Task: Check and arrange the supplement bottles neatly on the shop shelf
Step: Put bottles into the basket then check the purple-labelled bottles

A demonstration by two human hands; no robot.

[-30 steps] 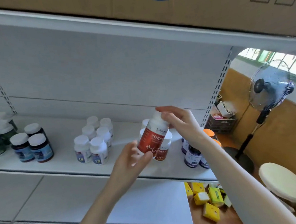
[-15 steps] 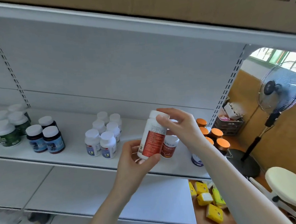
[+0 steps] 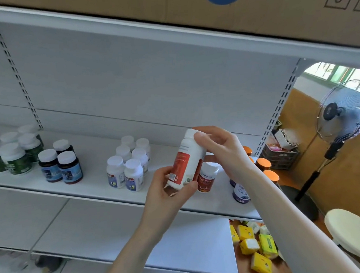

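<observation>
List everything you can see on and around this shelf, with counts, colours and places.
held bottle: one, white with red label, tilted, mid-air
red-label bottle: one, white, on shelf behind it
blue-label bottles: six, white, mid-shelf
dark bottles: three, white caps, left of those
green-label bottles: at least five, far left
orange-capped bottles: several, right end, partly hidden
cardboard box: one, brown, on top
fan: one, black, right
stool: one, cream, lower right
yellow packets: several, floor
left hand: grips held bottle's base
right hand: holds its cap end
</observation>
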